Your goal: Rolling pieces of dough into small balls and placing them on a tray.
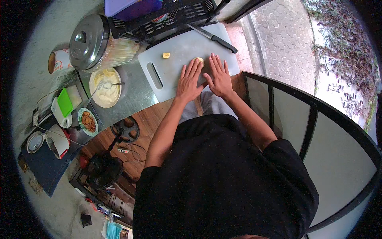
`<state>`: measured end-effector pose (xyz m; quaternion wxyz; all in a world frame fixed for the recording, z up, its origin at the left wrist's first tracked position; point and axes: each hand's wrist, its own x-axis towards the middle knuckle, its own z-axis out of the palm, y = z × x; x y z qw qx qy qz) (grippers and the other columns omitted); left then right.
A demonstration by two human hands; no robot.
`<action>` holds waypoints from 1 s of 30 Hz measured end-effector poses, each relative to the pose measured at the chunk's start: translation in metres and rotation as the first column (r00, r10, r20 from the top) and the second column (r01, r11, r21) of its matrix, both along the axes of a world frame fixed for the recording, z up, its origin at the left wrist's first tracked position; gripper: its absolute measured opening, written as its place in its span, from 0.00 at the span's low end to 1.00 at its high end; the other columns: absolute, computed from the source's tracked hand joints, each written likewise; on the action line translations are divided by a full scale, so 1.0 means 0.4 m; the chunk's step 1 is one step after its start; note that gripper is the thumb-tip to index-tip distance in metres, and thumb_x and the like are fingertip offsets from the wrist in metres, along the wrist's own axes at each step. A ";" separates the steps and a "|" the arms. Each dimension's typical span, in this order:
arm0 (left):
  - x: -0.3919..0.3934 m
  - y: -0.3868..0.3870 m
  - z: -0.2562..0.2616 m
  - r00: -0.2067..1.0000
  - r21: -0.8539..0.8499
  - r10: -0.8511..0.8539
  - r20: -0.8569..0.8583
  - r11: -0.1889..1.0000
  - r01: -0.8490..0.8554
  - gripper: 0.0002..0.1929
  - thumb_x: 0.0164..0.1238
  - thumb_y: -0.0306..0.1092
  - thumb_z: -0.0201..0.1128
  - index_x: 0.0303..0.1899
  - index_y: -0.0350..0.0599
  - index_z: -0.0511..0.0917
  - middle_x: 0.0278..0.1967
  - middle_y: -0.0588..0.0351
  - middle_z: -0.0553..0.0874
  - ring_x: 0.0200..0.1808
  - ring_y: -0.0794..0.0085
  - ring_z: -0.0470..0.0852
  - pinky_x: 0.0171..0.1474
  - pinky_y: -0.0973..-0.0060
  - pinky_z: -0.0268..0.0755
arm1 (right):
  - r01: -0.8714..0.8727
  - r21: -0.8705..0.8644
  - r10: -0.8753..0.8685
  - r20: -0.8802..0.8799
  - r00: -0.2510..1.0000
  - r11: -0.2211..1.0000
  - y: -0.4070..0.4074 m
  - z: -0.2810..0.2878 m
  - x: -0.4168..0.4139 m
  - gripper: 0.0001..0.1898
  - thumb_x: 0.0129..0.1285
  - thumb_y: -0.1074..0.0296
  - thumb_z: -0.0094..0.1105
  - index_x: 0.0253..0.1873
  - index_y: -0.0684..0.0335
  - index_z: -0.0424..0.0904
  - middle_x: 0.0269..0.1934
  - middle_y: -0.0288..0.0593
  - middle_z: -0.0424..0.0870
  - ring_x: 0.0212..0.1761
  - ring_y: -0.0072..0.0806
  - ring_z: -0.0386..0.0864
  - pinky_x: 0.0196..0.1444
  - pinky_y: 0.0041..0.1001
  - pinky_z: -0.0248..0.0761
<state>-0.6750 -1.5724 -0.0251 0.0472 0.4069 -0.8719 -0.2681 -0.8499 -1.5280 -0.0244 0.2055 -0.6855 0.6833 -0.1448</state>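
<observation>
A white plastic cutting board (179, 74) lies before me on the metal counter. My left hand (190, 82) is flat, palm down, its fingertips over a small pale round piece of what looks like dough (199, 61). That hand partly hides the piece. Just right of it, my right hand (220, 77) is spread palm down over the board and holds nothing. A small yellowish cut piece of food (166, 55) sits alone towards the board's left. Across the far right corner rests a kitchen knife (219, 41) with a black handle.
Left of the board stand a bowl of creamy white food (106, 94) with a utensil and a plate of brown food (88, 122). Behind are a steel-lidded container (89, 41) and a black plastic rack (176, 24). A black-framed panel (286, 95) borders my right; a fan (104, 168) stands lower left.
</observation>
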 end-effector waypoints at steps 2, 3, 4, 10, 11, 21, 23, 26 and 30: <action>0.010 0.006 -0.002 0.996 0.021 0.007 -0.086 1.000 -0.005 0.47 0.63 0.46 0.67 0.79 0.44 0.50 0.81 0.49 0.51 0.81 0.56 0.49 0.81 0.53 0.40 | -0.040 -0.001 0.040 0.025 0.999 0.999 0.005 0.008 0.003 0.38 0.76 0.46 0.44 0.81 0.64 0.48 0.82 0.49 0.47 0.84 0.42 0.44 0.82 0.47 0.33; 0.011 0.010 0.002 0.993 0.021 0.021 -0.114 1.000 -0.019 0.47 0.61 0.40 0.66 0.80 0.45 0.50 0.81 0.48 0.51 0.81 0.55 0.50 0.81 0.53 0.40 | -0.080 -0.003 0.080 0.051 0.995 0.997 0.008 0.009 0.003 0.38 0.76 0.45 0.42 0.81 0.64 0.48 0.82 0.49 0.48 0.84 0.41 0.44 0.82 0.47 0.34; 0.013 0.011 0.004 0.989 0.021 0.036 -0.141 0.999 -0.033 0.47 0.59 0.33 0.65 0.80 0.46 0.50 0.81 0.47 0.51 0.81 0.54 0.51 0.81 0.53 0.40 | -0.077 -0.002 0.077 0.050 0.996 0.997 0.009 0.007 0.007 0.38 0.76 0.45 0.42 0.81 0.64 0.48 0.82 0.49 0.48 0.84 0.41 0.44 0.82 0.47 0.34; 0.036 0.005 -0.005 0.988 -0.061 0.118 -0.099 0.990 -0.124 0.42 0.66 0.36 0.60 0.80 0.47 0.50 0.80 0.48 0.53 0.81 0.54 0.52 0.80 0.50 0.40 | -0.192 0.016 0.192 0.020 0.981 0.981 -0.011 -0.001 0.042 0.39 0.76 0.41 0.41 0.82 0.59 0.48 0.83 0.43 0.47 0.84 0.41 0.44 0.82 0.48 0.32; 0.038 0.007 -0.008 0.990 -0.106 0.137 -0.040 0.984 -0.140 0.40 0.69 0.39 0.58 0.80 0.47 0.50 0.80 0.49 0.54 0.81 0.56 0.51 0.80 0.49 0.40 | -0.190 0.016 0.189 0.021 0.982 0.982 -0.009 -0.003 0.042 0.39 0.76 0.41 0.41 0.82 0.59 0.48 0.83 0.43 0.47 0.84 0.41 0.44 0.82 0.48 0.32; 0.023 0.023 0.000 0.991 -0.141 0.117 0.073 0.984 -0.106 0.37 0.73 0.42 0.56 0.79 0.43 0.53 0.79 0.51 0.58 0.81 0.57 0.53 0.79 0.46 0.39 | -0.182 0.039 0.186 -0.164 0.969 0.983 -0.007 -0.017 0.029 0.43 0.72 0.32 0.40 0.81 0.57 0.51 0.82 0.39 0.49 0.84 0.37 0.46 0.82 0.52 0.31; 0.015 0.026 -0.002 0.987 -0.214 0.109 0.119 0.973 -0.082 0.37 0.73 0.42 0.57 0.79 0.42 0.53 0.79 0.51 0.58 0.81 0.57 0.53 0.79 0.45 0.40 | -0.170 0.036 0.173 -0.169 0.970 0.985 -0.008 -0.020 0.026 0.43 0.71 0.32 0.40 0.81 0.56 0.51 0.82 0.39 0.49 0.84 0.37 0.46 0.82 0.52 0.31; 0.010 0.010 -0.021 0.992 -0.207 0.040 0.116 0.978 -0.016 0.39 0.71 0.46 0.59 0.78 0.43 0.54 0.79 0.53 0.57 0.81 0.61 0.52 0.80 0.47 0.39 | -0.187 0.022 0.187 -0.188 0.964 0.982 -0.010 -0.025 0.024 0.43 0.71 0.31 0.40 0.81 0.55 0.51 0.82 0.38 0.50 0.84 0.38 0.46 0.82 0.53 0.31; 0.014 -0.021 -0.020 0.998 -0.191 0.001 0.065 0.981 0.012 0.39 0.71 0.47 0.59 0.78 0.43 0.56 0.79 0.53 0.57 0.81 0.61 0.52 0.80 0.47 0.39 | -0.178 0.027 0.180 -0.188 0.965 0.984 -0.012 -0.028 0.015 0.42 0.72 0.32 0.40 0.81 0.53 0.51 0.82 0.37 0.51 0.84 0.38 0.46 0.81 0.55 0.30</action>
